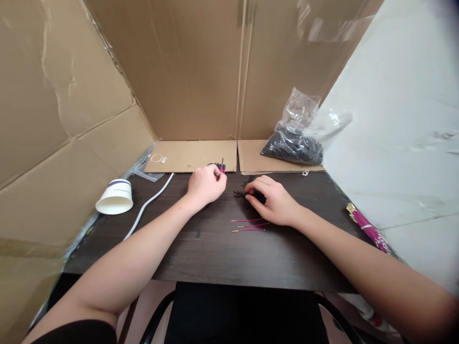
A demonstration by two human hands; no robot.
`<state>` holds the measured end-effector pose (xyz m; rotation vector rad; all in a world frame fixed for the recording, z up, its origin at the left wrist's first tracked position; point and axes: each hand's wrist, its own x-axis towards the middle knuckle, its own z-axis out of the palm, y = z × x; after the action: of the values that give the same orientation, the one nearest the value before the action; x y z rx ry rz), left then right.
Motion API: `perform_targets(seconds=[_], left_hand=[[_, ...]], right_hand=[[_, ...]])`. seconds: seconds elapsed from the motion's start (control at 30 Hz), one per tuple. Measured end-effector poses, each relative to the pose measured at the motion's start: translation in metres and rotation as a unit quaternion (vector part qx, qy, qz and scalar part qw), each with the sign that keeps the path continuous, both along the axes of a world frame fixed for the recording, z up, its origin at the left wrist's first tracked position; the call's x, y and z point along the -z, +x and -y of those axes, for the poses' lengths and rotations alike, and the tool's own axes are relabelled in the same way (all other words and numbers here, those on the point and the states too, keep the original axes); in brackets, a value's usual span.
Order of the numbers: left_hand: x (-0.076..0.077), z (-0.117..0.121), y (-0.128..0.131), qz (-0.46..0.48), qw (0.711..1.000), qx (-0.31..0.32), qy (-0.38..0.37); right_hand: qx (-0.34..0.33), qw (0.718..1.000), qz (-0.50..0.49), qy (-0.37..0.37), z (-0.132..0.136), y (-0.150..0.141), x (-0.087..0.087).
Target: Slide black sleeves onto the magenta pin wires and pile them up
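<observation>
My left hand (208, 184) is closed at the front edge of the cardboard, its fingertips pinched at magenta wires (223, 168). A dark sleeve stands up above the fingers, and a cluster of black-sleeved ends (214, 165) shows just behind them; how many wires the hand holds is hidden. Over a small pile of short black tubes (238, 194), my right hand (270, 198) curls with thumb and forefinger nearly together on the tubes. Its palm hides part of the pile. Several magenta wires (249, 230) with gold-coloured ends lie side by side on the dark table, nearer to me.
A clear bag of black tubes (294, 145) rests on the right cardboard sheet (249, 157). A bundle of magenta wires (369, 229) lies at the right edge. To the left are a tipped paper cup (114, 197) and a white cable (148, 203). Cardboard walls (186, 71) enclose the back and left.
</observation>
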<state>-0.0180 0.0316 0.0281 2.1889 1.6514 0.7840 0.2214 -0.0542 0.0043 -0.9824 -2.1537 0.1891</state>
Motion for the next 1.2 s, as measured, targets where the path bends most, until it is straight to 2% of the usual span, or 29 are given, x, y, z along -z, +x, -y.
perform_targets(seconds=[0.13, 0.37, 0.43, 0.67, 0.93, 1.0, 1.07, 1.13, 1.2], left_hand=[[-0.005, -0.013, -0.009, -0.07, 0.995, -0.071, -0.02], [-0.004, -0.017, -0.01, -0.103, 0.991, -0.073, -0.04], [-0.004, -0.016, -0.009, -0.106, 0.991, -0.07, -0.045], [-0.001, -0.017, -0.008, -0.092, 0.993, -0.064, -0.042], [0.006, -0.015, -0.007, -0.058, 0.997, -0.048, 0.006], [0.007, -0.012, -0.006, -0.048, 0.998, -0.023, 0.034], [0.008, -0.008, -0.005, -0.038, 0.996, 0.038, 0.069], [0.011, -0.005, -0.005, -0.025, 0.985, 0.139, 0.096], [0.013, -0.004, -0.005, -0.018, 0.963, 0.245, 0.114]], right_hand=[[-0.013, 0.999, 0.018, -0.022, 0.0, 0.0, -0.002], [-0.118, 0.983, 0.096, -0.105, 0.012, -0.004, -0.019], [-0.128, 0.976, 0.126, -0.122, 0.015, -0.005, -0.023], [-0.115, 0.966, 0.183, -0.144, 0.018, -0.005, -0.025], [-0.075, 0.968, 0.225, -0.085, 0.023, -0.012, -0.024], [-0.071, 0.972, 0.213, -0.077, 0.022, -0.012, -0.025], [-0.069, 0.977, 0.189, -0.075, 0.02, -0.009, -0.025], [-0.061, 0.984, 0.152, -0.072, 0.016, -0.005, -0.023], [-0.049, 0.992, 0.104, -0.059, 0.011, -0.001, -0.018]])
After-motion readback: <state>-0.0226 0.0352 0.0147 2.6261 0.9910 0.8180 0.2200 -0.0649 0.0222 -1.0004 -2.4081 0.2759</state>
